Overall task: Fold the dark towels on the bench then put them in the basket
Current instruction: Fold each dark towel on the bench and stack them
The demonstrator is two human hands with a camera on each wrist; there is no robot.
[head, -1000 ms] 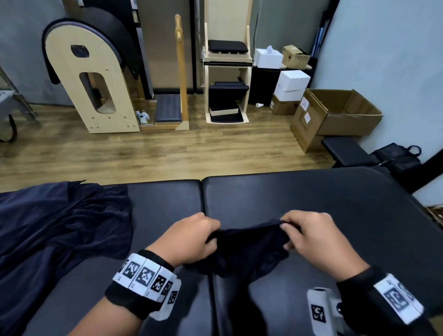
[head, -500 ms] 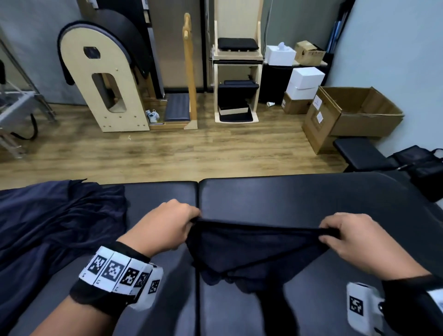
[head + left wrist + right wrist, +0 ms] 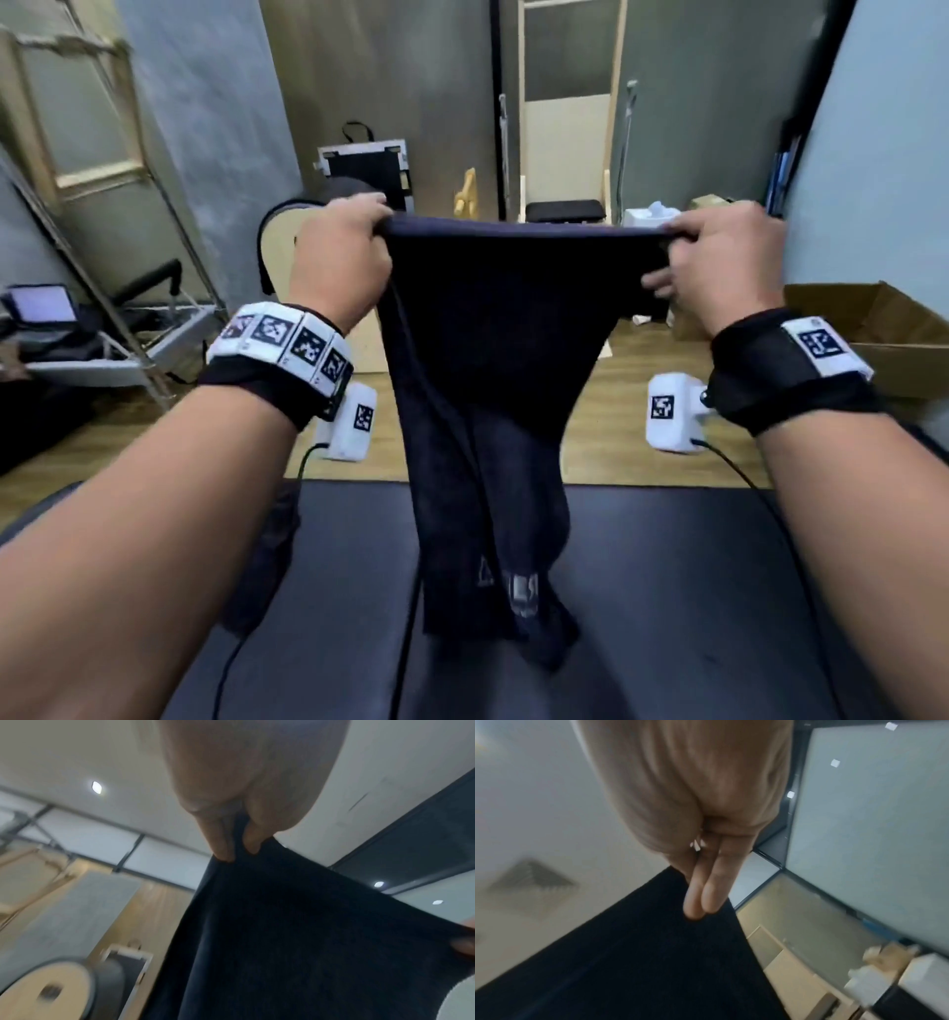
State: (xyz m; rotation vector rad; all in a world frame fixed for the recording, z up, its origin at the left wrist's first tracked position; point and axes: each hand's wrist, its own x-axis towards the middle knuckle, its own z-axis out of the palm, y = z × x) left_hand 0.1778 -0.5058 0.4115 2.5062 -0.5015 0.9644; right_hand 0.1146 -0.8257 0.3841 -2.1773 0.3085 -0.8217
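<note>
A dark navy towel [image 3: 493,360] hangs stretched between my two hands, high above the black padded bench [image 3: 667,591]. My left hand [image 3: 344,252] pinches its top left corner, and my right hand [image 3: 719,262] pinches the top right corner. The towel's lower end bunches on the bench surface. In the left wrist view my fingers [image 3: 221,843] clamp the towel [image 3: 308,943] edge. The right wrist view has two fingers [image 3: 703,892] lying over the dark towel [image 3: 641,963]. No basket is in view.
Beyond the bench lie a wooden floor [image 3: 642,411], an open cardboard box [image 3: 873,334] at the right, wooden exercise equipment [image 3: 565,154] at the back wall and a metal frame [image 3: 128,308] at the left. Dark cloth [image 3: 267,555] sits on the bench below my left forearm.
Both hands rose from just above the bench to chest height and spread apart, pulling the towel open so it hangs. The head view tilted upward.
</note>
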